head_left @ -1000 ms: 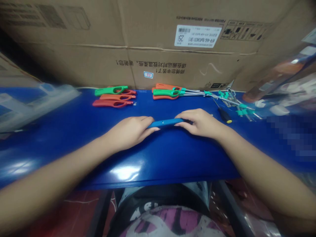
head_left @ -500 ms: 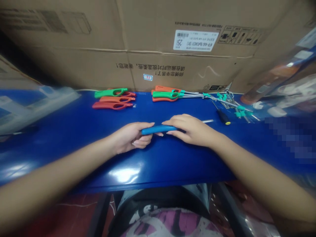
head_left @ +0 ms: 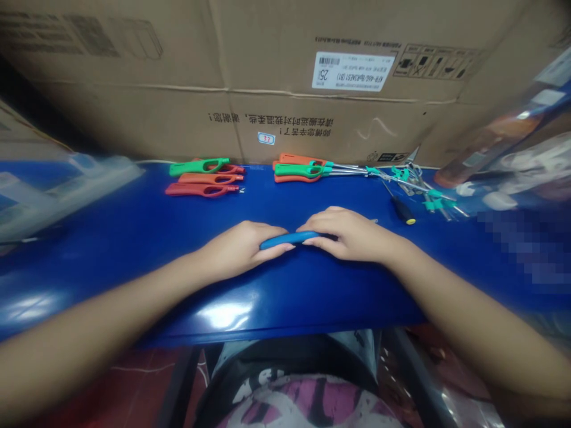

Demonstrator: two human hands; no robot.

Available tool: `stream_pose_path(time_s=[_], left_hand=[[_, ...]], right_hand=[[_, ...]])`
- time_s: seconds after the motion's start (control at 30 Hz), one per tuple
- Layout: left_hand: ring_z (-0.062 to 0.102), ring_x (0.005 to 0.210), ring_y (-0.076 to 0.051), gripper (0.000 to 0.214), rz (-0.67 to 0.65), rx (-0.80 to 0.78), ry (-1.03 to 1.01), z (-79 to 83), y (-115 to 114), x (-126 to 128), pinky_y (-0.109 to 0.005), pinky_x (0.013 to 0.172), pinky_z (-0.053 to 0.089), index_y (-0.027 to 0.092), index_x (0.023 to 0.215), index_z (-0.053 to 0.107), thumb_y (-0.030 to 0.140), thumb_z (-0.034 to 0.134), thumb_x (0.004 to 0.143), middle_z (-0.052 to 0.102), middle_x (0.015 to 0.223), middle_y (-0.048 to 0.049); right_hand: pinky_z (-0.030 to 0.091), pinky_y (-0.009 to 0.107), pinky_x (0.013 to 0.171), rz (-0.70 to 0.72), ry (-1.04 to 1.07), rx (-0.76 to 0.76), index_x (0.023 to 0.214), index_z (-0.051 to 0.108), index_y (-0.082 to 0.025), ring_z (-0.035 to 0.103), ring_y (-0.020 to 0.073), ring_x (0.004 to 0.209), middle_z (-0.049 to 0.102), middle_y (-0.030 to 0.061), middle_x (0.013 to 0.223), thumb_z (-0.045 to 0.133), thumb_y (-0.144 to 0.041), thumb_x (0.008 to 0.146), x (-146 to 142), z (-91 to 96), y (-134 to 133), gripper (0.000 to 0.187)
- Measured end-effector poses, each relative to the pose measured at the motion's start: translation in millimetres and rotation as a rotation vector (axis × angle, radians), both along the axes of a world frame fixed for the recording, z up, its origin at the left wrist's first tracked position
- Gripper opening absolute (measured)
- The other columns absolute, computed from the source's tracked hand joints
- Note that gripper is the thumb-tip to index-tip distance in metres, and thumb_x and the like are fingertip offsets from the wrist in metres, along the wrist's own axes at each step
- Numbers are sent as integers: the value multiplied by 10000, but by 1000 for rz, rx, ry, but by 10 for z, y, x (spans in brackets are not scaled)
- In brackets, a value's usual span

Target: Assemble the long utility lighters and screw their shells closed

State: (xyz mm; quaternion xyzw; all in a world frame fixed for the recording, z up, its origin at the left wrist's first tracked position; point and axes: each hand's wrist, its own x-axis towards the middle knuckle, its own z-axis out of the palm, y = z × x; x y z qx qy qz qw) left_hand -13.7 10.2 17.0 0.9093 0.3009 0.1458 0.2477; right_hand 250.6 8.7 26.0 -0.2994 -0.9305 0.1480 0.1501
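A blue long-nosed lighter (head_left: 289, 238) is held level above the table by both hands. My left hand (head_left: 241, 248) grips its left end, thumb along the near side and fingers over the far side. My right hand (head_left: 348, 235) is closed over the right part of the handle and hides it. Just past the right knuckles a bit of metal tube shows. Beyond the hands lie green, orange and red lighter handles (head_left: 205, 178) without tubes. Right of them, green and orange lighters (head_left: 298, 171) have metal tubes fitted.
A black screwdriver (head_left: 402, 211) with a yellow end lies right of my right hand. Behind it are loose metal tubes and teal parts (head_left: 435, 202). A large cardboard box (head_left: 178, 119) stands along the back of the blue table (head_left: 276, 303). Clear plastic things (head_left: 84, 190) stand at left.
My left hand has turned over on the blue lighter, from fingers curled underneath to the back of the hand facing up. The lighter has tilted slightly, and less of its metal tube shows.
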Motion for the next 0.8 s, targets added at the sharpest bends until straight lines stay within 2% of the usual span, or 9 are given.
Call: stream_pose_path(time_s=[0.17, 0.3, 0.5, 0.63, 0.73, 0.8], left_hand=[[720, 962, -194, 377, 49, 3, -48, 35, 46, -43, -260, 842, 511, 236, 1206, 708, 496, 501, 1028, 763, 1139, -25], [721, 928, -199, 387, 36, 17, 22, 47, 27, -51, -272, 826, 519, 229, 1199, 698, 506, 486, 1032, 764, 1098, -31], [687, 1008, -246, 368, 68, 145, 124, -24, 37, -37, -359, 898, 528, 180, 1244, 651, 422, 462, 1042, 714, 1147, -93], [674, 994, -251, 363, 97, 180, 142, -48, 99, -67, -378, 902, 534, 162, 1265, 644, 370, 446, 1043, 688, 1119, -106], [673, 999, -266, 364, 143, 205, 155, -48, 140, -94, -396, 897, 537, 145, 1273, 637, 352, 454, 1035, 678, 1131, -115], [674, 996, -271, 357, 168, 217, 160, -48, 163, -109, -400, 883, 539, 146, 1261, 640, 354, 460, 1032, 678, 1127, -112]], right_hand=[[451, 367, 829, -98, -94, 39, 983, 753, -189, 687, 234, 866, 774, 76, 940, 610, -296, 958, 191, 85, 120, 180], [441, 367, 835, -77, -147, 50, 920, 743, -192, 662, 213, 781, 756, 56, 840, 572, -269, 975, 237, 58, 163, 196], [415, 373, 874, -107, -184, 53, 1011, 749, -207, 686, 221, 879, 775, 56, 942, 587, -318, 995, 150, 10, 141, 197], [406, 372, 891, -132, -209, 91, 1104, 725, -201, 664, 250, 1028, 755, 77, 1090, 654, -373, 955, 234, 39, 173, 237], [410, 388, 907, -239, -275, 150, 1205, 683, -183, 649, 279, 1084, 729, 105, 1181, 680, -344, 924, 365, 83, 227, 323], [418, 398, 899, -328, -318, 176, 1185, 693, -165, 658, 290, 1051, 737, 115, 1157, 670, -314, 923, 442, 109, 264, 303]])
